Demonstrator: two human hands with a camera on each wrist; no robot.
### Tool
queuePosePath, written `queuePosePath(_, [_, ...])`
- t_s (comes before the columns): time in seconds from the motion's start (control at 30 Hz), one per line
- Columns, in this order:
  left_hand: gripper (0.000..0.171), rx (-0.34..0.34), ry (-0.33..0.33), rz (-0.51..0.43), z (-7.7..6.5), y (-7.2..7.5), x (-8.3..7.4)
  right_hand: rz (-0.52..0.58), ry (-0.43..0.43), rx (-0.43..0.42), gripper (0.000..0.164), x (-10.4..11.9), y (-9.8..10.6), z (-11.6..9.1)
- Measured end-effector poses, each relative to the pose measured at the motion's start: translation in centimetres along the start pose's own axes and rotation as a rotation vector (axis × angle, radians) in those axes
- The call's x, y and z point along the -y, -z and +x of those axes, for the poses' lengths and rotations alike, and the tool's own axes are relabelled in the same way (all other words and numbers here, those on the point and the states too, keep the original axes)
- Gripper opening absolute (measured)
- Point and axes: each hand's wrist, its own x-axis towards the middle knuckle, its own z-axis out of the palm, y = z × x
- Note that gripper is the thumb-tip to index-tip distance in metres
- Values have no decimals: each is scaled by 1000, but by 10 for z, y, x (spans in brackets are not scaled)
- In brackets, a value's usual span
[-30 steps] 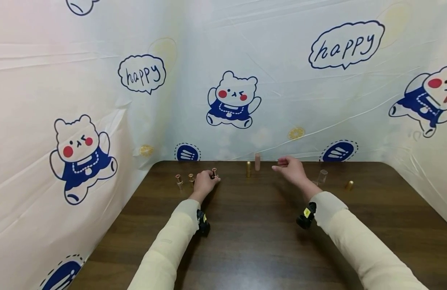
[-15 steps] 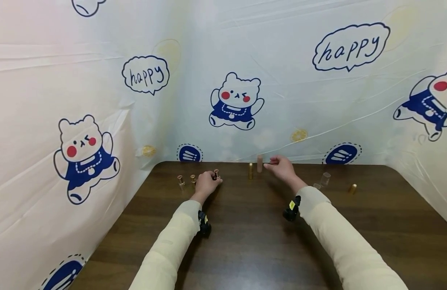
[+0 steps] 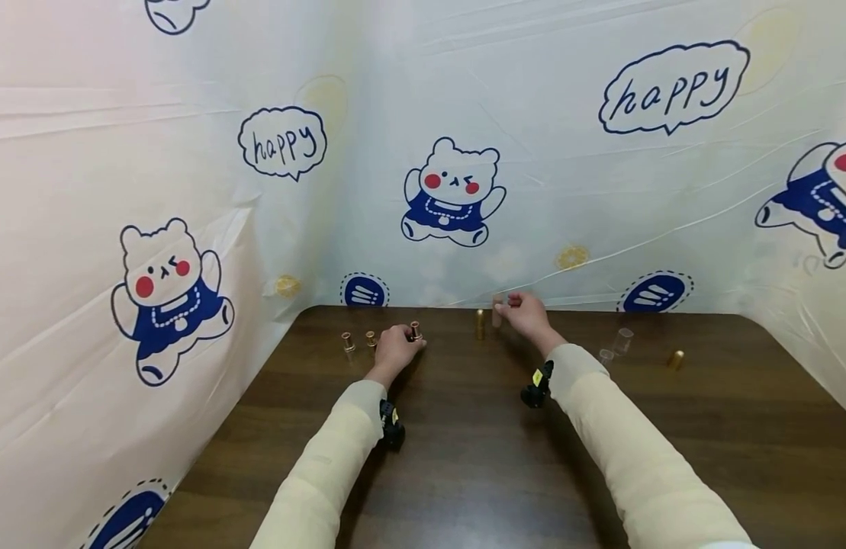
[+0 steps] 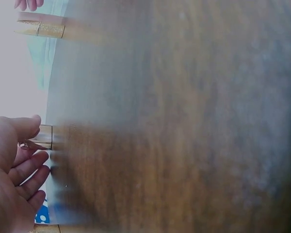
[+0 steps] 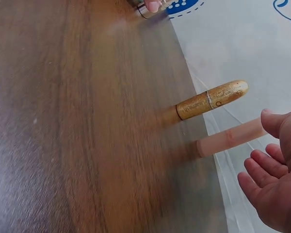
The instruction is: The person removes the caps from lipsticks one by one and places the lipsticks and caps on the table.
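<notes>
In the head view, my left hand [image 3: 395, 347] is at the back left of the table, thumb and fingers around an upright rose-gold lipstick tube [image 3: 415, 330]. That lipstick tube [image 4: 46, 137] stands on the table between thumb and index finger in the left wrist view. My right hand [image 3: 525, 314] is beside a slim translucent pink tube [image 5: 230, 138], standing near the back edge. Its thumb is at the pink tube's top, with the other fingers loosely bent and apart; whether they touch it is unclear. Left of it, a patterned gold lipstick [image 5: 211, 100] stands upright.
Two more rose-gold tubes, one nearer [image 3: 371, 338] and one farther left [image 3: 348, 341], stand left of my left hand. Clear plastic caps [image 3: 623, 341] and a short gold lipstick [image 3: 677, 357] are at the right. A printed curtain [image 3: 368, 213] hangs behind the wooden table [image 3: 457, 457].
My right hand has moved left, from apart to right beside the pink tube. The left hand stays at the rose-gold lipstick tube. The head view has shifted slightly.
</notes>
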Motion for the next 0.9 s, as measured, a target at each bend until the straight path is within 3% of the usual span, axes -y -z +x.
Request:
queuePosePath(0.3, [17, -13, -25, -20, -3, 0, 0, -40, 2, 14, 45, 1, -12, 9])
queuePosePath(0.57, [15, 6, -23, -35, -4, -1, -2, -26, 14, -38, 18, 0, -19, 15])
queuePosePath(0.9, [13, -14, -43, -57, -5, 4, 1, 24, 5, -31, 24, 3, -22, 10])
